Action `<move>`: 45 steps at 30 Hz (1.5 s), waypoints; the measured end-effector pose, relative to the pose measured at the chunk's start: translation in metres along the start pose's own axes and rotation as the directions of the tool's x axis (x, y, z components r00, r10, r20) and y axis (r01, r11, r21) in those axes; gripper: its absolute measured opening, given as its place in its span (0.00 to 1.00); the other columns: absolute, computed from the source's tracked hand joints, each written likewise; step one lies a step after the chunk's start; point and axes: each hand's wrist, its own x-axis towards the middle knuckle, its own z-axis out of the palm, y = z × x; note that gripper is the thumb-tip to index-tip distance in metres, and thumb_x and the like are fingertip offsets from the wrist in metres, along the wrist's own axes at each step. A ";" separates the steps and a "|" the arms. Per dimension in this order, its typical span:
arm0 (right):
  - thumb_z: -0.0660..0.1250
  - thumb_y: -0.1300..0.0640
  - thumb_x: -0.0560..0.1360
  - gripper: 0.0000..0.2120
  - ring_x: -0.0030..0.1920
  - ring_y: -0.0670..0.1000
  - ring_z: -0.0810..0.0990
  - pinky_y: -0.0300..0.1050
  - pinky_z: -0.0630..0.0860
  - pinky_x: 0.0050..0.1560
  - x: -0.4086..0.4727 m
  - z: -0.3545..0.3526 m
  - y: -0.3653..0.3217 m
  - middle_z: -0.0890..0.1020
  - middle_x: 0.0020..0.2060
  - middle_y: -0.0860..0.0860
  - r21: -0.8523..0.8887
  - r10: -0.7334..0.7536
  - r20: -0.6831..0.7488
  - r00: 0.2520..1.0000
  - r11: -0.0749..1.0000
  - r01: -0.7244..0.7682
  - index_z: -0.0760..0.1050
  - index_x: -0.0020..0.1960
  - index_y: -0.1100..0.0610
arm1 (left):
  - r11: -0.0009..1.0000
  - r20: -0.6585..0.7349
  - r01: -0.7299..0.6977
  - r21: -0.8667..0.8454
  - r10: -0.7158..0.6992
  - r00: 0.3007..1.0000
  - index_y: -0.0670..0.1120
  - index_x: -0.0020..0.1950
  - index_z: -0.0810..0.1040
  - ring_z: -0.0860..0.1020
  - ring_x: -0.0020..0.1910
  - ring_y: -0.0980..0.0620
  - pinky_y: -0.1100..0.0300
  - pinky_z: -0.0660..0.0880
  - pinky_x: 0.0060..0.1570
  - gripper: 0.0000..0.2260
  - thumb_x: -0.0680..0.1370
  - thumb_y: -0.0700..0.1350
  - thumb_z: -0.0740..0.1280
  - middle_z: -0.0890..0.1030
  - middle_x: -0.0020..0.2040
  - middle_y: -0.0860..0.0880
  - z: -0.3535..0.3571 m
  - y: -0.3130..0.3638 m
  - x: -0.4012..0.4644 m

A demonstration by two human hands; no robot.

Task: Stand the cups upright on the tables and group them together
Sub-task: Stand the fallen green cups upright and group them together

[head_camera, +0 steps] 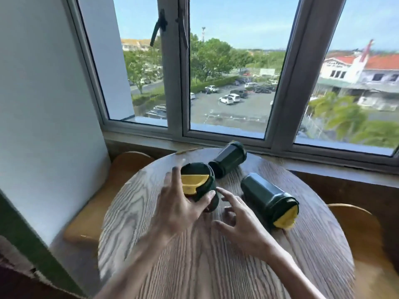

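Note:
Three dark green cups with yellow lids are on a round wooden table (216,266). My left hand (179,203) grips the nearest cup (199,182), which stands nearly upright with its yellow lid on top. A second cup (269,199) lies on its side at the right, lid toward me. The third cup (228,158) lies on its side at the far edge, near the window. My right hand (239,221) hovers over the table between the held cup and the right cup, fingers spread, holding nothing.
A window sill (323,167) and a window run along the far side of the table. Wooden chairs stand at the left (97,201) and the right (367,244). A white wall (43,104) is at the left.

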 end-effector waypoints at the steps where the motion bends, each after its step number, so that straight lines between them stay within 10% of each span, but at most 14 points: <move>1: 0.72 0.49 0.72 0.37 0.66 0.42 0.71 0.44 0.72 0.68 -0.002 0.002 0.000 0.70 0.67 0.42 -0.018 0.026 -0.023 0.999 0.999 -0.026 0.57 0.75 0.39 | 1.000 0.030 -0.020 -0.005 0.020 0.999 0.51 0.67 0.63 0.81 0.46 0.55 0.79 0.73 0.39 0.35 0.67 0.61 0.74 0.80 0.54 0.51 0.003 0.000 0.011; 10: 0.66 0.46 0.76 0.22 0.73 0.44 0.66 0.36 0.62 0.72 -0.024 0.020 0.006 0.65 0.73 0.43 -0.233 0.094 -0.085 0.992 0.966 -0.111 0.70 0.69 0.46 | 0.991 0.120 -0.098 -0.095 0.109 0.987 0.49 0.68 0.64 0.81 0.51 0.50 0.64 0.75 0.44 0.36 0.66 0.58 0.77 0.81 0.58 0.47 0.025 -0.014 0.053; 15: 0.69 0.51 0.75 0.16 0.62 0.38 0.72 0.38 0.73 0.64 -0.036 -0.003 -0.009 0.76 0.59 0.38 -0.233 0.014 -0.364 0.931 0.967 -0.106 0.76 0.63 0.46 | 0.974 -0.023 -0.224 0.043 0.225 0.974 0.50 0.76 0.56 0.64 0.73 0.44 0.48 0.67 0.68 0.42 0.69 0.60 0.72 0.61 0.74 0.42 0.023 -0.009 0.036; 17: 0.70 0.49 0.73 0.15 0.60 0.41 0.72 0.40 0.74 0.61 -0.041 -0.020 -0.010 0.76 0.57 0.40 -0.297 -0.035 -0.532 0.846 0.943 -0.148 0.77 0.60 0.46 | 0.883 -0.085 -0.438 0.168 0.456 0.886 0.49 0.73 0.62 0.63 0.73 0.45 0.50 0.64 0.70 0.34 0.72 0.55 0.72 0.63 0.74 0.42 0.026 0.006 0.022; 21: 0.73 0.40 0.66 0.32 0.65 0.47 0.67 0.46 0.66 0.66 -0.046 -0.050 0.011 0.70 0.64 0.44 -0.293 0.065 -0.632 0.772 0.903 -0.315 0.68 0.68 0.42 | 0.696 0.278 -0.712 0.094 0.669 0.689 0.49 0.72 0.63 0.68 0.70 0.48 0.53 0.75 0.64 0.33 0.71 0.38 0.73 0.65 0.69 0.47 0.074 0.022 0.010; 28: 0.79 0.37 0.58 0.48 0.65 0.48 0.73 0.55 0.73 0.66 -0.040 -0.050 0.056 0.71 0.66 0.46 0.027 0.269 -0.455 0.849 0.957 -0.289 0.57 0.71 0.36 | 0.729 0.540 -0.654 0.202 0.475 0.695 0.48 0.79 0.46 0.47 0.80 0.45 0.53 0.50 0.78 0.41 0.73 0.29 0.64 0.51 0.79 0.45 0.141 0.020 0.055; 37: 0.79 0.47 0.64 0.43 0.63 0.39 0.71 0.34 0.70 0.64 -0.034 -0.084 0.032 0.71 0.62 0.37 -0.009 0.132 -0.605 0.785 0.985 -0.172 0.60 0.72 0.44 | 0.898 0.532 -0.310 -0.312 0.435 0.727 0.49 0.72 0.62 0.75 0.64 0.54 0.55 0.72 0.66 0.34 0.70 0.42 0.75 0.75 0.67 0.52 0.156 0.017 0.073; 40: 0.78 0.45 0.64 0.44 0.58 0.43 0.74 0.38 0.71 0.60 -0.021 -0.093 0.025 0.70 0.59 0.39 -0.035 0.132 -0.622 0.772 0.980 -0.196 0.58 0.74 0.44 | 0.883 0.601 0.003 -0.469 0.316 0.734 0.55 0.60 0.68 0.82 0.50 0.54 0.48 0.80 0.56 0.27 0.68 0.38 0.77 0.81 0.53 0.53 0.163 0.014 0.069; 45: 0.75 0.36 0.62 0.43 0.61 0.49 0.72 0.46 0.72 0.61 0.009 -0.086 0.032 0.71 0.56 0.42 0.005 0.167 -0.685 0.709 0.974 -0.225 0.60 0.72 0.43 | 0.812 0.663 0.225 -0.538 0.243 0.708 0.48 0.61 0.71 0.82 0.55 0.51 0.54 0.79 0.57 0.21 0.72 0.40 0.75 0.82 0.54 0.49 0.170 0.008 0.069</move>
